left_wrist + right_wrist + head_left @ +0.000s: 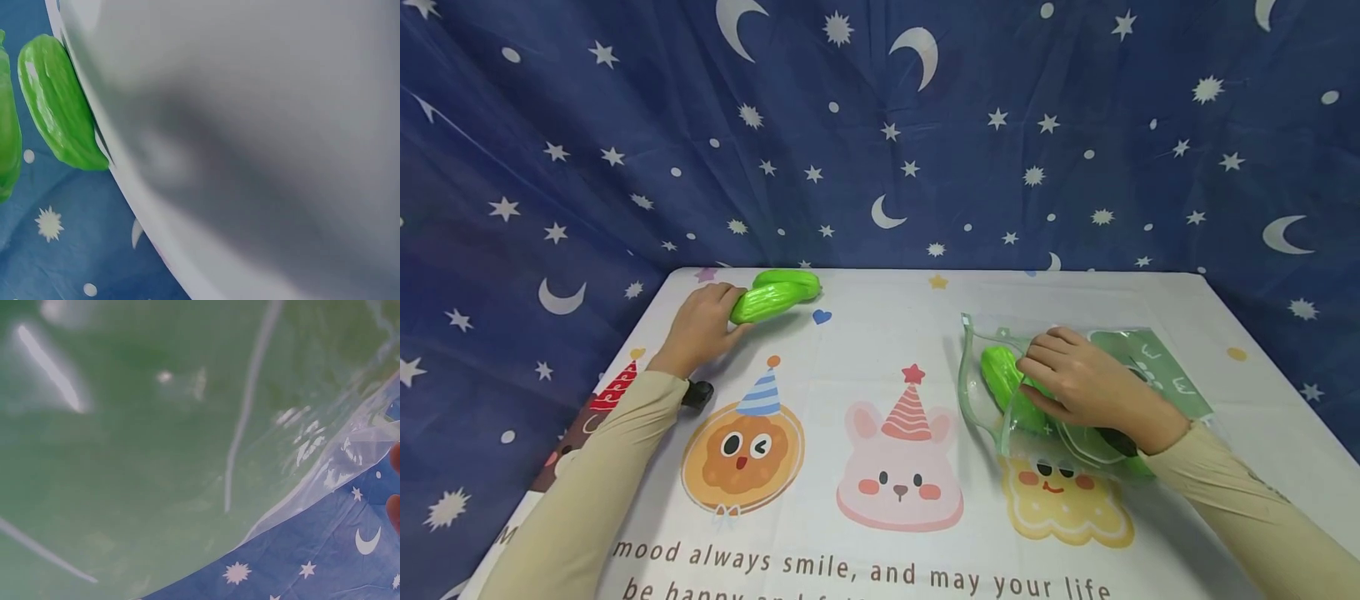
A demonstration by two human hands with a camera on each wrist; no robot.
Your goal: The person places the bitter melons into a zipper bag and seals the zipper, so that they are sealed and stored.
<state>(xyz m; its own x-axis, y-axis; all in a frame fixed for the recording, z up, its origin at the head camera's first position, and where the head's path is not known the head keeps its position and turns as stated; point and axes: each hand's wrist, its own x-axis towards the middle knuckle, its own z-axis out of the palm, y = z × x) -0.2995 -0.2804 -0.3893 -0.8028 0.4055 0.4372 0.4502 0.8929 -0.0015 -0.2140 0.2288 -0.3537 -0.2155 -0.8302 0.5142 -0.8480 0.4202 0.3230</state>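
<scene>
At the table's far left, my left hand (702, 327) grips the near end of a bright green, ridged toy cucumber (769, 302). Just behind it a second green cucumber (801, 280) lies by the back edge; the left wrist view shows this cucumber (59, 103) beside the table edge, the held cucumber (7, 125) cut off at the left. On the right, my right hand (1078, 379) pinches the lip of a clear zip bag (1157, 358) with a green print. Its mouth gapes toward the left. Inside lies another green cucumber (1002, 375), partly covered by the fingers.
The white tablecloth (880, 358) carries printed cartoon faces and lettering. A blue curtain (850, 125) with moons and stars hangs behind the table and along its sides. A dark strap piece (697, 394) sits at my left wrist.
</scene>
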